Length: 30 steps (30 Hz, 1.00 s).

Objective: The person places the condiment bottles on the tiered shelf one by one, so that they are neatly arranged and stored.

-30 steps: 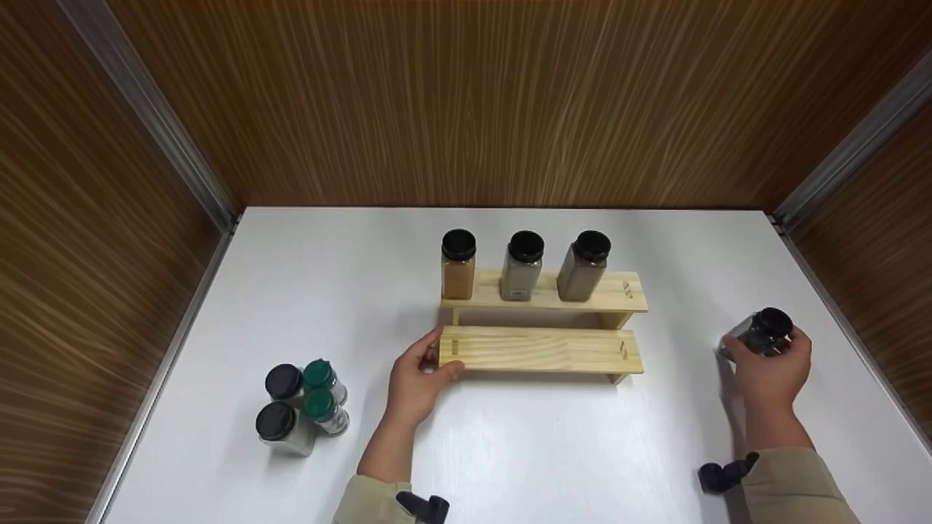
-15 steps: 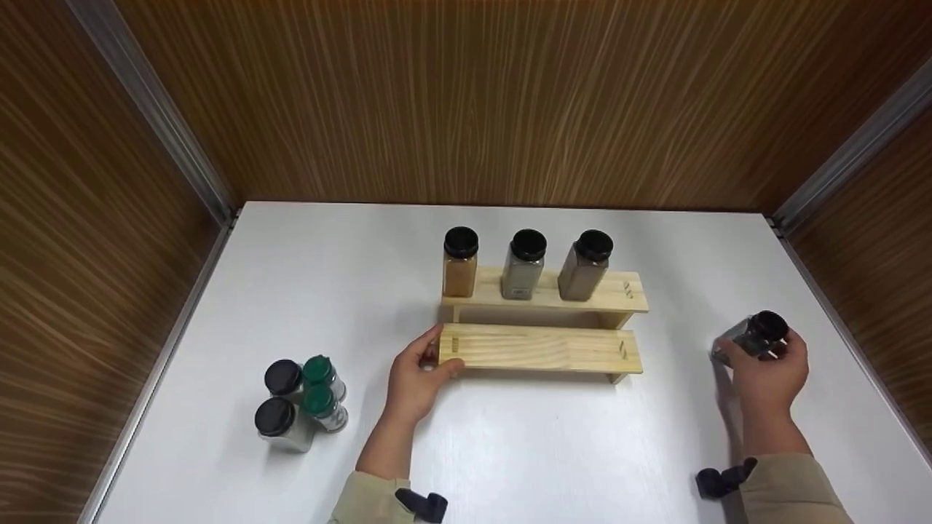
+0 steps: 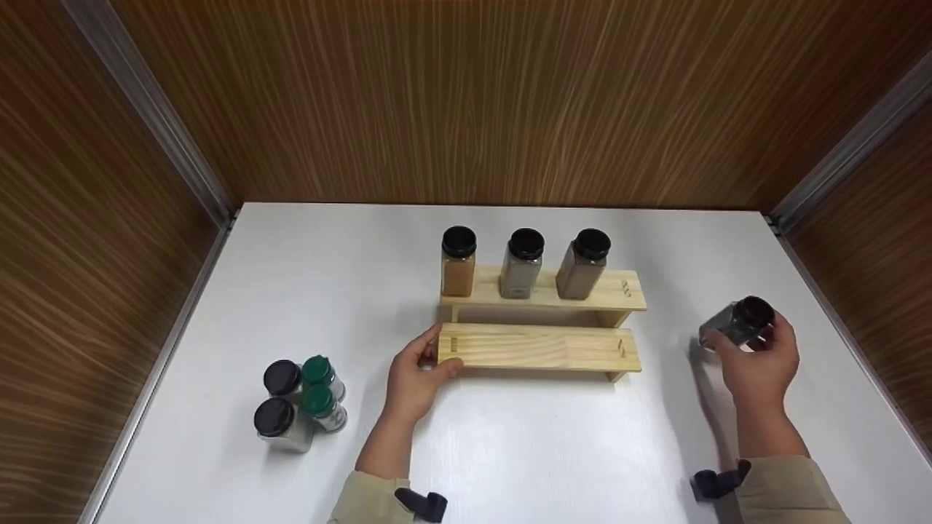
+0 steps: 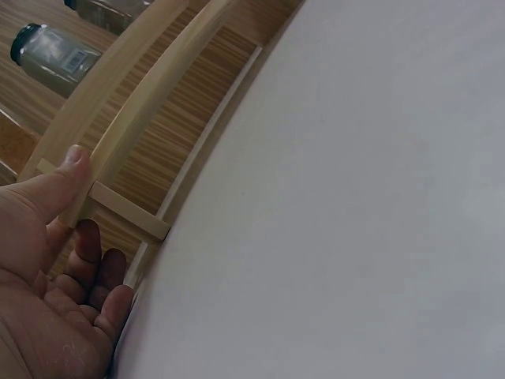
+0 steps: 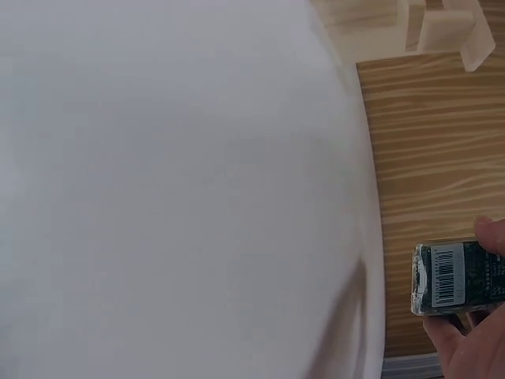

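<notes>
A two-tier pale wooden spice rack (image 3: 539, 348) stands on the white table. On its upper tier are three black-capped spice jars: an orange-brown one (image 3: 458, 276), a grey-green one (image 3: 519, 278) and a brown one (image 3: 579, 278). My left hand (image 3: 413, 378) grips the left end of the lower tier, thumb on top and fingers below the board, as the left wrist view shows. Off to the right of the rack, my right hand (image 3: 761, 364) holds a dark-filled spice jar (image 3: 728, 324), tilted, its black cap toward the fingers. A barcode label (image 5: 447, 274) shows on it in the right wrist view.
At the left of the table (image 3: 531, 451) two larger black-capped jars (image 3: 290, 431) stand close against two small green-capped jars (image 3: 331, 415). Wood-grain panels (image 3: 495, 102) wall the table at the back and both sides.
My right hand has moved a little to the left and away from me with the dark jar, which is raised somewhat. My left hand stays on the rack.
</notes>
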### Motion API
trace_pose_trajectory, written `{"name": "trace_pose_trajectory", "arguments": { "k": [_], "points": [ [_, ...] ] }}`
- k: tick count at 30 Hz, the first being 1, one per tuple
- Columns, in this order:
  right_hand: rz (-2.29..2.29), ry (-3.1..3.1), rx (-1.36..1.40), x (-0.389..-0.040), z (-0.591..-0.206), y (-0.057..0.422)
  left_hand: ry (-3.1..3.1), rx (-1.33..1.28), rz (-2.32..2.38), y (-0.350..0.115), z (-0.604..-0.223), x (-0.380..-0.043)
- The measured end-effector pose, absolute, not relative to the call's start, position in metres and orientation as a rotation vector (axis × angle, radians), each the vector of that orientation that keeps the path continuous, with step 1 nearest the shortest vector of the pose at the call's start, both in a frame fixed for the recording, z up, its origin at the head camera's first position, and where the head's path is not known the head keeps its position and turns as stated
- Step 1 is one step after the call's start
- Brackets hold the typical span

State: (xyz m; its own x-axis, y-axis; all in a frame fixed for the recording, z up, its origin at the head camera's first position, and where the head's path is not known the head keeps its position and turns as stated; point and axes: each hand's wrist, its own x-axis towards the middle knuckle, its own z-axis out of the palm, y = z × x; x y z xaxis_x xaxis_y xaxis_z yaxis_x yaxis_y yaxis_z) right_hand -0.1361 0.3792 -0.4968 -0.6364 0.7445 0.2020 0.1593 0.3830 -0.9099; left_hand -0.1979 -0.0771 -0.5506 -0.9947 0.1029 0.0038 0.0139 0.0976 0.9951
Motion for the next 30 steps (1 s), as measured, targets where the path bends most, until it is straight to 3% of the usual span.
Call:
{"name": "trace_pose_trajectory", "arguments": {
  "k": [30],
  "points": [
    [1.267,-2.012,-0.368,-0.152,-0.436,0.311,2.310,0.125,2.054,-0.077,-0.551,-0.198]
  ]
}}
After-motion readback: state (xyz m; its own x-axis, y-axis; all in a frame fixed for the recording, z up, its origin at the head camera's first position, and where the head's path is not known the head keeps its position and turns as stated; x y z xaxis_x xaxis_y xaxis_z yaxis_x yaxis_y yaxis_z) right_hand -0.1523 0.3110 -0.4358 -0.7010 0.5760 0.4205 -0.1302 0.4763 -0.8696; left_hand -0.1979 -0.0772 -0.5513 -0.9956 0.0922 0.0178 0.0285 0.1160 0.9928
